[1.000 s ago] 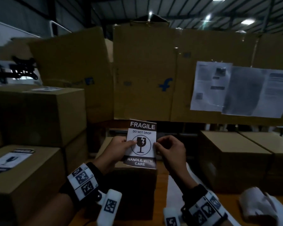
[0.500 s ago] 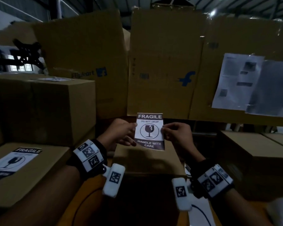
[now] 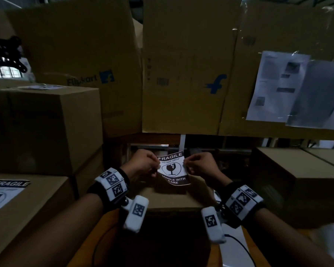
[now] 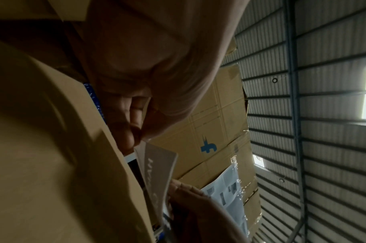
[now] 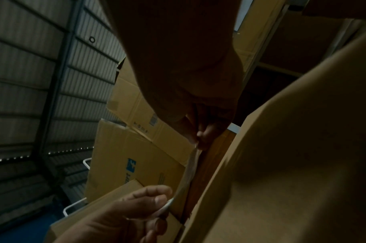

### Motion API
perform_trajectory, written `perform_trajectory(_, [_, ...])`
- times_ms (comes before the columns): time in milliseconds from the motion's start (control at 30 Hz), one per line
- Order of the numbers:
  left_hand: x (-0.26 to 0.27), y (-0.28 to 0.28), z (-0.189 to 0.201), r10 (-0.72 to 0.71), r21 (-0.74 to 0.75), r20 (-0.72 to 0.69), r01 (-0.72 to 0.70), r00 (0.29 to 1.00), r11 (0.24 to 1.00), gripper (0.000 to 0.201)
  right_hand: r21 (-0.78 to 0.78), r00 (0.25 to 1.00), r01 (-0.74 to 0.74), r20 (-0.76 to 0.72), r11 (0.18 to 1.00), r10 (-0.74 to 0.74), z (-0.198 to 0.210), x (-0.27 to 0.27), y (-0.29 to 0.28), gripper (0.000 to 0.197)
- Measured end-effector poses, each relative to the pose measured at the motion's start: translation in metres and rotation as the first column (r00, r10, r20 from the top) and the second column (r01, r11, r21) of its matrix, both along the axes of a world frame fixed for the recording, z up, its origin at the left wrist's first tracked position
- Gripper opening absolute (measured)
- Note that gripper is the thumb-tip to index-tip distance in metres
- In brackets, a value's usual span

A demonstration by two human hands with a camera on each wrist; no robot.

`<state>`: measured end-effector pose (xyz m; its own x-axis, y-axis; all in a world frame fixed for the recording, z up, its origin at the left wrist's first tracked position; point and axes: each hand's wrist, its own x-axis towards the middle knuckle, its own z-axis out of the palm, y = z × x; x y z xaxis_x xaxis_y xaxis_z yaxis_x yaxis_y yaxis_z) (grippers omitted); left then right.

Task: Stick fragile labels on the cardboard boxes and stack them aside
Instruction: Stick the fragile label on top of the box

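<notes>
Dim warehouse: cardboard sheets (image 3: 181, 64) stand behind a wooden table (image 3: 104, 237) crowded with boxes; one box (image 3: 23, 205) at left is already labelled. Left grip (image 3: 143, 164) and right grip (image 3: 199, 166) each pinch a side of the label (image 3: 172, 168), now lower than before, bowed just above the middle box (image 3: 174, 197).

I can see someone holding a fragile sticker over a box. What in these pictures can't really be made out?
- Head view: whether the label touches the box below; the angle hides any gap.
- Head view: the small print on the taped papers is blurred.
- Left wrist view: the left hand is close and blocks most of the label.
- Right wrist view: the right hand is dark; the label shows edge-on.
</notes>
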<state>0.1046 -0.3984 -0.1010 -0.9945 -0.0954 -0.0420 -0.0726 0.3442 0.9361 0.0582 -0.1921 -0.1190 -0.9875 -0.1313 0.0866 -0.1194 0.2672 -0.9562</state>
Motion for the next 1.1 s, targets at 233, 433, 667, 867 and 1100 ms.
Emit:
perform_trajectory(233, [-0.003, -0.009, -0.017, -0.005, -0.184, 0.016, 0.007, 1.0, 0.983, 0.007, 0.28, 0.999, 0.025, -0.031, 0.96, -0.017, -0.017, -0.014, -0.015, 0.015])
perform_trajectory(433, [-0.01, -0.009, -0.025, 0.001, -0.394, -0.023, -0.01, 1.0, 0.919, 0.014, 0.409, 0.996, 0.062, -0.079, 0.91, -0.032, -0.02, -0.015, -0.023, 0.012])
perform_trajectory(667, [-0.016, -0.006, -0.027, -0.02, -0.528, -0.049, -0.009, 0.999, 0.849, 0.008, 0.484, 0.99, 0.112, -0.129, 0.868, -0.055, -0.019, -0.016, -0.024, 0.003])
perform_trajectory(867, [-0.019, -0.003, -0.026, -0.079, -0.673, -0.065, 0.015, 0.995, 0.74, 0.011, 0.567, 0.982, 0.112, -0.191, 0.816, -0.002, -0.015, -0.016, -0.024, 0.01])
perform_trajectory(1100, [-0.019, 0.002, -0.028, -0.13, -0.752, -0.085, 0.022, 0.988, 0.659, 0.01, 0.609, 0.978, 0.112, -0.209, 0.785, 0.023, -0.015, -0.016, -0.027, 0.011])
